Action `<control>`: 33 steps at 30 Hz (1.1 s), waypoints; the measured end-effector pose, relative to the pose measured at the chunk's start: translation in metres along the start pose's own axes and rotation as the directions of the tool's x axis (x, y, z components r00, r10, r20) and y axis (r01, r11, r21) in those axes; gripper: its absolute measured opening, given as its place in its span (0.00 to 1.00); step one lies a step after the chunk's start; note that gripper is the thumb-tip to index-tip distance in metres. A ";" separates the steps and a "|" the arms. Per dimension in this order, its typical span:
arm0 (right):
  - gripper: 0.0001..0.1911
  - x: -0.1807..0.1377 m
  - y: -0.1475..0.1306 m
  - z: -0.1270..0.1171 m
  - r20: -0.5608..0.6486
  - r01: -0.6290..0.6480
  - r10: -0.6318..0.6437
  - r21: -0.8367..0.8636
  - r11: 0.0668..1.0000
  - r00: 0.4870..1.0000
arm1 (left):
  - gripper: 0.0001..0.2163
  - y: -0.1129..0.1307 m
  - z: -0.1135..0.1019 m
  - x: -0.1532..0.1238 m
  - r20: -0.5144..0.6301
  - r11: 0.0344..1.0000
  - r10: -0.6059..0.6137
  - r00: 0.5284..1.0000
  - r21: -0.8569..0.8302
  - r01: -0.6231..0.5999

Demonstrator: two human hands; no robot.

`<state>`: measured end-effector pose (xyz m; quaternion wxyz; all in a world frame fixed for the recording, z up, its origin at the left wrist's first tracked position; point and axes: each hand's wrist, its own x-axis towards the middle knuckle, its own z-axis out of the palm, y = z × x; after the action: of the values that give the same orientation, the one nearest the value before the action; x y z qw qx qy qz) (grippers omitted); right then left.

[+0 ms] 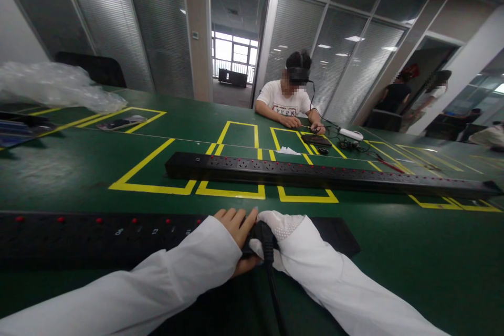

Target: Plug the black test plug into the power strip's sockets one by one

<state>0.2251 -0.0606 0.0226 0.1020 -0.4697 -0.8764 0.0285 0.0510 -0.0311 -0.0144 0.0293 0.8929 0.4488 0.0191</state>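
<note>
A long black power strip (98, 241) with red lights and white numbers lies along the near side of the table. Close to its right end, my left hand (235, 227) is closed round the strip, fingers over the top and thumb low on the near side. White-gloved, my right hand (282, 226) grips a black plug (263, 235) against the strip, right beside the left hand. From the plug a thick black cord (274, 294) runs down toward me. Whether the plug's pins are inside a socket is hidden.
A second long black power strip (275, 169) lies farther back across yellow tape outlines on the green table (413, 262). Clear plastic wrap (51, 86) is at the left. Opposite sits a person (289, 97) in a headset, near cables and a white device (350, 134).
</note>
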 end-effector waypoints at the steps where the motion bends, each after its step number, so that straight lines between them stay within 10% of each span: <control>1: 0.17 0.001 0.000 0.001 0.001 -0.005 0.005 0.004 1.000 1.000 | 0.40 0.000 0.000 0.000 0.005 1.000 -0.004 1.000 0.001 0.004; 33: 0.19 0.005 0.003 -0.007 0.016 0.045 -0.048 0.160 0.986 0.999 | 0.41 0.000 0.004 0.000 -0.034 0.999 -0.007 0.999 0.049 0.008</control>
<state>0.2263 -0.0550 0.0295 0.1313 -0.4393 -0.8830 0.1010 0.0511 -0.0311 -0.0186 0.0002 0.8912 0.4530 0.0230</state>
